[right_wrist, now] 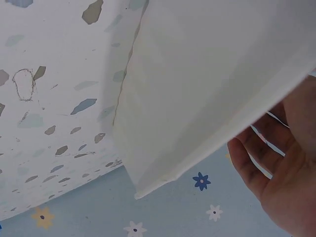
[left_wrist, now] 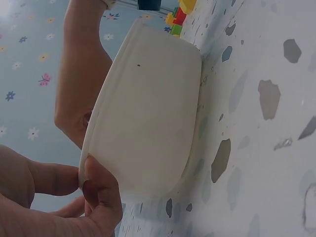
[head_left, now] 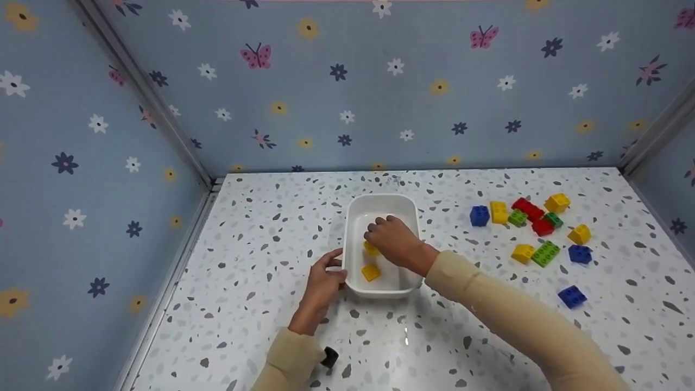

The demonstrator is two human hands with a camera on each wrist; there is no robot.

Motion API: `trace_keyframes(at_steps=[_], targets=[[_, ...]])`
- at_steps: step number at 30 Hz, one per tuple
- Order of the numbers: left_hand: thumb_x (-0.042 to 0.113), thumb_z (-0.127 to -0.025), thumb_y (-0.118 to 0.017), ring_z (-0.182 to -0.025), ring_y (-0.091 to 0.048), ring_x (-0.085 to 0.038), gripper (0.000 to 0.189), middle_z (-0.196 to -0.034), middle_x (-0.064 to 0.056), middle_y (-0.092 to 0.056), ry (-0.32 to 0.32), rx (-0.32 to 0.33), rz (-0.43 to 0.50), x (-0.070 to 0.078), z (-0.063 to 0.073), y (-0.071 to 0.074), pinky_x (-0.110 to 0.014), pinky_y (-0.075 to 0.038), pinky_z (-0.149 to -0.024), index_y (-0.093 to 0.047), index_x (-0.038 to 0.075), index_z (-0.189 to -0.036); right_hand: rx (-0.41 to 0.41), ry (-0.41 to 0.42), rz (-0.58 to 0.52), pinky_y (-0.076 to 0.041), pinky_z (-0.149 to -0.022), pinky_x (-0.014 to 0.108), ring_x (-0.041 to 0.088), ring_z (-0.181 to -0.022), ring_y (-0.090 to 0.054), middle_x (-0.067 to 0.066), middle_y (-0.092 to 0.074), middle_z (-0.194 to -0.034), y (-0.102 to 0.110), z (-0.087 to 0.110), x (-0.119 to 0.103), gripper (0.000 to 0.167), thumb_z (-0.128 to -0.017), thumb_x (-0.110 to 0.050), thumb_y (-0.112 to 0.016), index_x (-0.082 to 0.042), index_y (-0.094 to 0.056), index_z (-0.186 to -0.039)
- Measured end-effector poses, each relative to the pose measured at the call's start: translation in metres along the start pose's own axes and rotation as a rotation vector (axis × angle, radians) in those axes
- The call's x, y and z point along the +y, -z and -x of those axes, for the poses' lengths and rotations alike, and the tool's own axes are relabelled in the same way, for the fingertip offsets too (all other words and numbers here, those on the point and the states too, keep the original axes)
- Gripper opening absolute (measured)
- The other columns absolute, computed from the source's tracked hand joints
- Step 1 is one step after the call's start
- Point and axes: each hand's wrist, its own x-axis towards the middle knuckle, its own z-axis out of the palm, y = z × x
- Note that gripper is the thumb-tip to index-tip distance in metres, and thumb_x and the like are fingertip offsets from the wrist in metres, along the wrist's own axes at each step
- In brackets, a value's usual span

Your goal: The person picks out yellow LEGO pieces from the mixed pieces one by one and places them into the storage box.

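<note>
- White, round-cornered rectangular tub point(head_left: 380, 290), apparently plastic: standing at the centre of the white, grey-flecked tabletop point(head_left: 260, 304).
- Left hand point(head_left: 324, 279): at the tub's 8 o'clock, thumb and fingers pinching its rim.
- Right hand point(head_left: 395, 240): reaching over the tub from 4 o'clock, fingers bent; I cannot tell whether they hold anything.
- Two yellow studded plastic bricks: one point(head_left: 371, 248) just below the right hand, towards the tub's 9 o'clock; the other point(head_left: 371, 272) lying inside towards 7.
- Loose red, green, yellow and blue studded plastic bricks point(head_left: 545, 253): near 3 o'clock, well apart from the tub.
- Step, as I judge it: placing or adjusting yellow bricks inside; next calls for clearing the rim while the left hand steadies it.
</note>
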Motion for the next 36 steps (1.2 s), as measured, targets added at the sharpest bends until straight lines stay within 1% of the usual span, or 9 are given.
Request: trace_keyframes(at_steps=[10,16,19,22,27,31,34,36], targets=[[0.0,-0.102,-0.057,-0.105,-0.065,-0.026,0.055,-0.132,-0.019,-0.055,-0.008,-0.015,-0.003,0.0015,0.0011,-0.0001,-0.034,-0.058,-0.085,-0.049,0.003,-0.156,-0.044,-0.001,-0.009,-0.057,-0.094,0.043,0.027,-0.103,-0.067,0.009,-0.075,-0.114,-0.0039,-0.0039,0.0001,0.026,-0.096,-0.005,-0.075,-0.011,-0.076,-0.121],[-0.002,-0.101,-0.057,-0.103,-0.065,-0.026,0.054,-0.132,-0.02,-0.056,-0.007,-0.011,0.004,0.0014,-0.0003,-0.0004,-0.033,-0.057,-0.082,-0.049,0.002,-0.155,-0.039,-0.003,-0.021,-0.057,-0.091,0.044,0.028,-0.1,-0.067,0.009,-0.075,-0.11,-0.0066,-0.0048,-0.0007,0.023,-0.095,-0.004,-0.075,-0.01,-0.077,-0.117],[-0.002,-0.101,-0.056,-0.103,-0.065,-0.025,0.054,-0.131,-0.02,-0.056,-0.001,-0.007,-0.003,0.0008,-0.0005,-0.0002,-0.032,-0.057,-0.082,-0.05,0.002,-0.155,-0.046,-0.006,-0.017,-0.057,-0.092,0.044,0.028,-0.101,-0.067,0.009,-0.075,-0.111,-0.0072,-0.006,-0.0014,0.022,-0.096,-0.004,-0.075,-0.01,-0.077,-0.117],[-0.001,-0.102,-0.056,-0.104,-0.065,-0.025,0.053,-0.132,-0.019,-0.056,0.008,-0.005,-0.011,0.0005,-0.0001,-0.0002,-0.032,-0.057,-0.082,-0.051,0.003,-0.154,-0.053,-0.008,-0.018,-0.056,-0.094,0.045,0.028,-0.102,-0.067,0.009,-0.075,-0.112,-0.0077,-0.0064,-0.0023,0.023,-0.096,-0.004,-0.074,-0.01,-0.076,-0.117],[0.001,-0.103,-0.056,-0.104,-0.064,-0.025,0.053,-0.133,-0.017,-0.055,0.013,-0.009,-0.02,0.0001,0.0003,0.0002,-0.031,-0.056,-0.084,-0.051,0.006,-0.155,-0.034,-0.006,-0.014,-0.056,-0.091,0.045,0.029,-0.099,-0.067,0.009,-0.075,-0.108,-0.0083,-0.0052,-0.0037,0.019,-0.096,-0.005,-0.074,-0.01,-0.076,-0.114],[-0.002,-0.102,-0.056,-0.105,-0.065,-0.027,0.053,-0.132,-0.021,-0.055,-0.012,-0.023,0.004,-0.001,0.0004,0.001,-0.032,-0.057,-0.082,-0.05,0.002,-0.155,-0.033,-0.013,-0.007,-0.057,-0.089,0.043,0.028,-0.098,-0.067,0.009,-0.075,-0.108,-0.0075,-0.0032,-0.0035,0.019,-0.096,-0.007,-0.075,-0.01,-0.077,-0.115],[-0.004,-0.101,-0.055,-0.105,-0.066,-0.029,0.054,-0.132,-0.023,-0.055,-0.027,-0.03,0.02,-0.0018,0.0008,0.0014,-0.032,-0.057,-0.08,-0.049,0.0,-0.154,-0.036,-0.03,-0.018,-0.057,-0.091,0.043,0.027,-0.098,-0.067,0.009,-0.075,-0.109,-0.0055,-0.0017,-0.0024,0.02,-0.097,-0.01,-0.075,-0.01,-0.076,-0.117],[-0.004,-0.101,-0.055,-0.106,-0.066,-0.03,0.054,-0.133,-0.022,-0.055,-0.02,-0.027,0.024,-0.0017,0.0012,0.0015,-0.032,-0.057,-0.08,-0.049,0.001,-0.155,-0.036,-0.041,-0.031,-0.057,-0.093,0.043,0.027,-0.1,-0.067,0.009,-0.075,-0.111,-0.0032,-0.0006,-0.0012,0.021,-0.098,-0.011,-0.075,-0.01,-0.076,-0.118]])
